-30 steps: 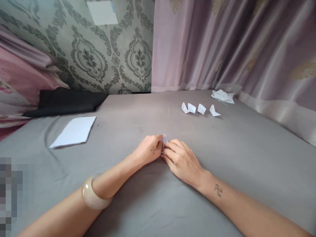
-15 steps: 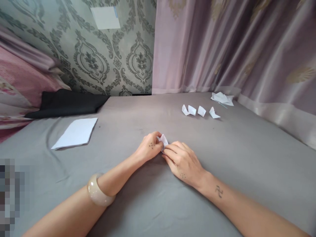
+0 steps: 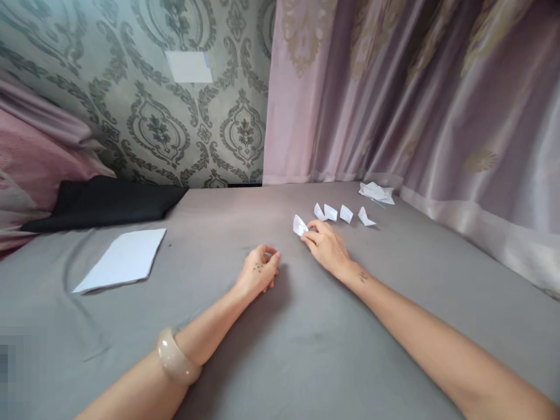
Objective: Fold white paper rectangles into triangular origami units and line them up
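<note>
A small white folded paper piece (image 3: 299, 225), peaked somewhat like a paper boat, is pinched at its right side by my right hand (image 3: 326, 245). That hand reaches forward over the grey sheet, just in front of a row of several similar folded paper pieces (image 3: 331, 212). My left hand (image 3: 260, 268) rests lower and further left, apart from the paper. Its fingers are curled in and the thumb lies near the index finger, with nothing seen in them. A pale bangle (image 3: 177, 359) circles my left forearm.
A stack of white paper (image 3: 125, 259) lies to the left on the grey sheet (image 3: 245, 221). Behind it is a black cloth (image 3: 109, 198). More loose white papers (image 3: 376, 192) lie at the back right, by the purple curtain (image 3: 350, 116). A patterned wall (image 3: 201, 134) stands behind.
My hands have come apart. My right hand has carried the folded paper piece forward, close to the row. My left hand has let go of it. The view has tilted up slightly.
</note>
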A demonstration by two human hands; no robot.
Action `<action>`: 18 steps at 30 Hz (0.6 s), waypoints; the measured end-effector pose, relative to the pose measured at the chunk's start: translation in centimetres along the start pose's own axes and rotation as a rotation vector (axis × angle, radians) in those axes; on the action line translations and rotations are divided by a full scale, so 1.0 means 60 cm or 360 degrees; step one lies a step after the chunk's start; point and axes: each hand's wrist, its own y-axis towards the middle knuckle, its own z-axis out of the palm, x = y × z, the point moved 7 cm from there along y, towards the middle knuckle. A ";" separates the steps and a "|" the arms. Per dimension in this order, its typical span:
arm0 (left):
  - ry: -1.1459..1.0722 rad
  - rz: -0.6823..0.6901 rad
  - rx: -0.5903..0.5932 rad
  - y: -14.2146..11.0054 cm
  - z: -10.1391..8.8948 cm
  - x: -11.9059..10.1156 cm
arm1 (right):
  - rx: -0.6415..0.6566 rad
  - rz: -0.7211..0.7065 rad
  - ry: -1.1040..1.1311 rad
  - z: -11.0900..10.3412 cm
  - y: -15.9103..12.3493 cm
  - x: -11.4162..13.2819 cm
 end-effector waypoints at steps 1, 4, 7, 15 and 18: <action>-0.0003 -0.0003 0.0012 0.000 0.001 0.000 | 0.0013 0.0125 -0.0025 0.006 0.013 -0.017; 0.0002 -0.0006 0.0027 0.001 0.002 0.000 | 0.0067 0.0314 -0.0082 0.024 0.041 -0.047; 0.0033 -0.0017 0.0019 0.003 0.002 0.001 | 0.0083 0.0385 -0.0104 0.037 0.059 -0.062; 0.0109 -0.0024 0.0009 0.004 0.004 0.001 | 0.0088 0.0486 -0.0112 0.056 0.071 -0.083; 0.0131 -0.0038 0.0010 0.004 0.005 0.001 | 0.0040 0.0483 -0.0099 0.057 0.065 -0.085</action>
